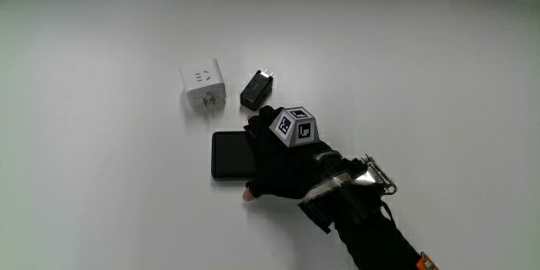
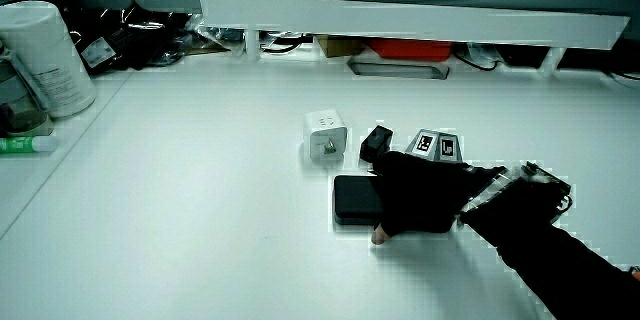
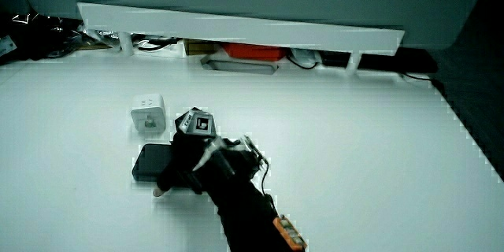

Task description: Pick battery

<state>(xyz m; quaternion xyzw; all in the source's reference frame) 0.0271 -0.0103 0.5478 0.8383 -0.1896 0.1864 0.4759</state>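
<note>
The battery (image 1: 228, 155) is a flat black slab lying on the white table (image 1: 101, 186); both side views show it (image 2: 355, 200) (image 3: 151, 163). The gloved hand (image 1: 283, 164) lies over the battery's end, with the patterned cube (image 1: 295, 126) on its back. Its fingers are spread across that end. The bare thumb tip (image 1: 247, 194) rests on the table a little nearer to the person than the battery's edge, apart from it. The battery sits flat and the hand (image 2: 420, 195) (image 3: 197, 165) holds nothing.
A white plug adapter (image 1: 202, 85) (image 2: 326, 138) (image 3: 148, 113) and a small black charger (image 1: 256, 89) (image 2: 376, 144) lie just farther from the person than the battery. A low white partition (image 2: 400, 15) lines the table's edge. A white canister (image 2: 40, 55) stands at a table corner.
</note>
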